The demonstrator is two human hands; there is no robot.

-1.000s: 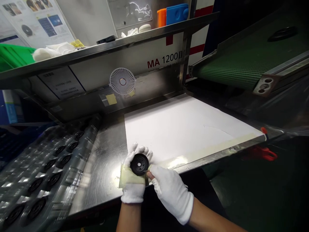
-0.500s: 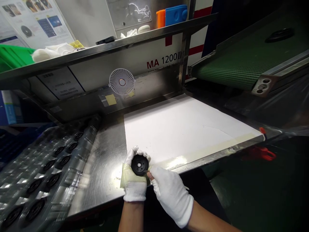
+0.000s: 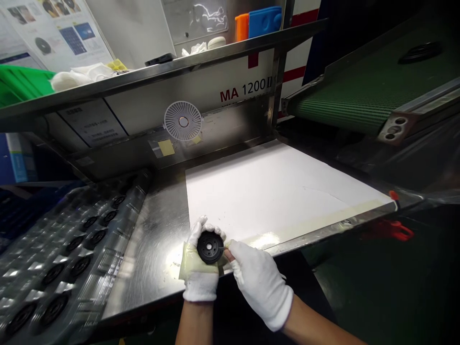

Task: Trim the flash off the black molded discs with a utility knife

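My left hand (image 3: 201, 268), in a white glove with a yellowish covering over the palm, is closed around a black round wheel-like part (image 3: 210, 247) with a hole in its centre and smaller holes about it. The part's face is turned up toward me. My right hand (image 3: 258, 282), also gloved in white with a bare fingertip showing, is pinched on a thin pointed tool (image 3: 222, 248). The tool's tip reaches the right rim of the black part; most of the tool is hidden by the fingers, and its exact kind is unclear.
A clear plastic tray (image 3: 89, 268) with several black round parts lies at the left. White paper (image 3: 273, 191) covers part of the metal table (image 3: 154, 239). Behind are a small fan (image 3: 183, 121) and a shelf (image 3: 165, 64); a green conveyor (image 3: 352, 108) carries a black part (image 3: 420, 52).
The tool tip and my right hand have moved slightly up along the right rim of the black part. My left hand keeps its hold; the view has shifted a little.
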